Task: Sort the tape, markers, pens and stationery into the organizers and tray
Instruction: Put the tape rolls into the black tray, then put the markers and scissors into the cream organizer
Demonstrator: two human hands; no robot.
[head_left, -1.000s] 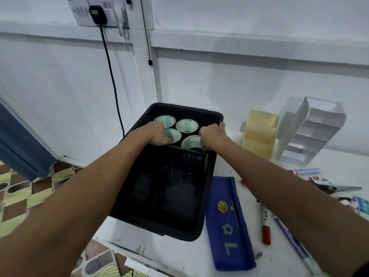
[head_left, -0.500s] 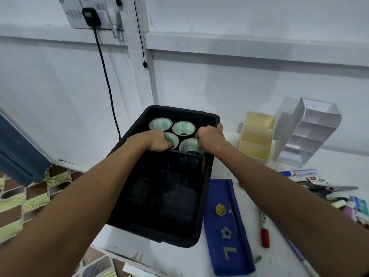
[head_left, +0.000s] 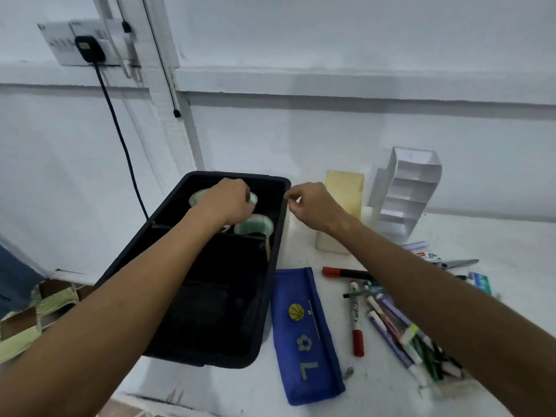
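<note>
1. I am at the tape step: my left hand (head_left: 227,201) is down in the far compartment of the black tray (head_left: 272,266), curled over the tape rolls (head_left: 254,225) that stand there on end. It seems to be nudging or gripping one roll, but my knuckles hide the fingertips, so I cannot tell which.
2. My right hand (head_left: 313,206) hangs just beside the tray's far right rim, outside it, thumb and forefinger pinched nearly together; whether anything is between them I cannot tell.
3. The near compartment of the tray looks bare.
4. Next, I judge, I turn right: the markers and pens (head_left: 400,323) lie heaped on the table, beside the blue pencil case (head_left: 307,335), and belong in the yellow organizer (head_left: 343,206) and the white organizer (head_left: 403,194) by the wall.
</note>
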